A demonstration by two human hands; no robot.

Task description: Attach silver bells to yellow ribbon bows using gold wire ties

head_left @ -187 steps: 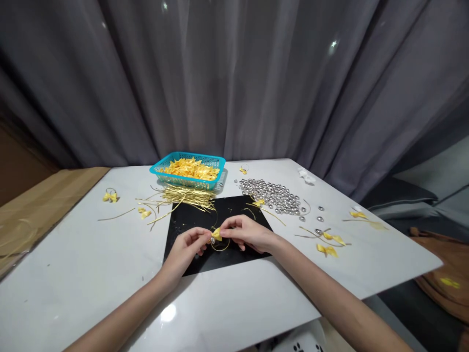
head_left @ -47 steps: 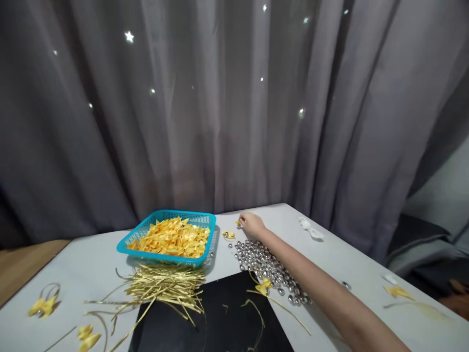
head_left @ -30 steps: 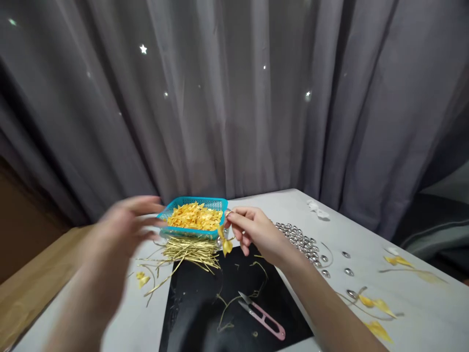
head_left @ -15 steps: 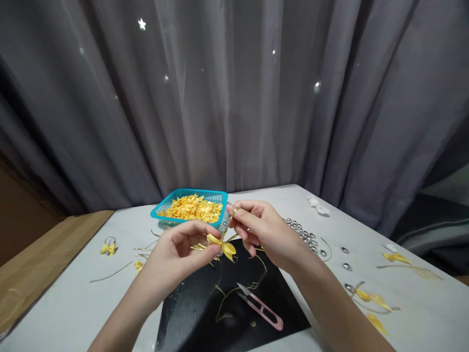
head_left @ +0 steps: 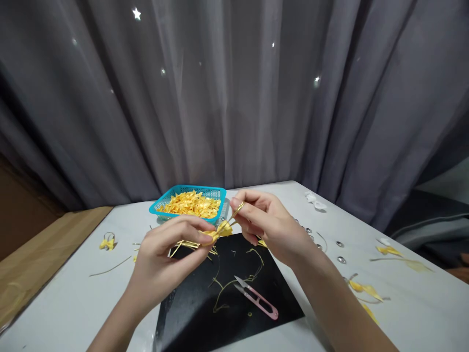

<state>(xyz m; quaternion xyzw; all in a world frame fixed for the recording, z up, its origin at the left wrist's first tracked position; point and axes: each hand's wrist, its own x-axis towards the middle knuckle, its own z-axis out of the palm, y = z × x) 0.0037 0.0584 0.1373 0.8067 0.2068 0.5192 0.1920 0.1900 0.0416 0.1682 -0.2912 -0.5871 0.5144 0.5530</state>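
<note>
the left hand's (head_left: pixel 164 256) fingers pinch a yellow bow (head_left: pixel 225 228), held in the air; the right hand's (head_left: pixel 271 222) fingertips, at its 1 o'clock, are closed on a looped gold cord (head_left: pixel 238 210). for good handling, i'd keep the left pinch near the knot and draw the cord evenly, without crushing the loops. from the bow, pink snips (head_left: pixel 258 300) lie on the black mat (head_left: pixel 198 313) at 5 o'clock, a teal basket (head_left: pixel 223 198) sits at 10, silver beads (head_left: pixel 341 260) at 3.
</note>
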